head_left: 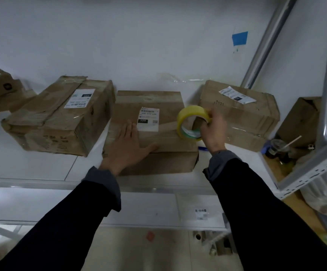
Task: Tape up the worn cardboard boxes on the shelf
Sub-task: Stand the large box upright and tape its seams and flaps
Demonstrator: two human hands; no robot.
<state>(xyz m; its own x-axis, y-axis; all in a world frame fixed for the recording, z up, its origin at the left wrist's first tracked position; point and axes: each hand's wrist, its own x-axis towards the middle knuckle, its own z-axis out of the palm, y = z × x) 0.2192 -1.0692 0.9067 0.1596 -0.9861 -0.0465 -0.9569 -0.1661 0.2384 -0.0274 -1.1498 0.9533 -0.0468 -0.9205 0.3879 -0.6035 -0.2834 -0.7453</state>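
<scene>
2 hands work: left hand point(128, 145) fingers flat on middle box point(154, 106); right hand point(214, 128) fingers grip tape roll point(192, 122).

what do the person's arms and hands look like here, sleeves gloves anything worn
Both arms wear long, dark, near-black sleeves. At each wrist a lighter grey-blue cuff of an under-layer sticks out past the dark sleeve; the left one looks folded back. The left hand and right hand are bare: no gloves. No rings, watch or markings show on them.
</scene>
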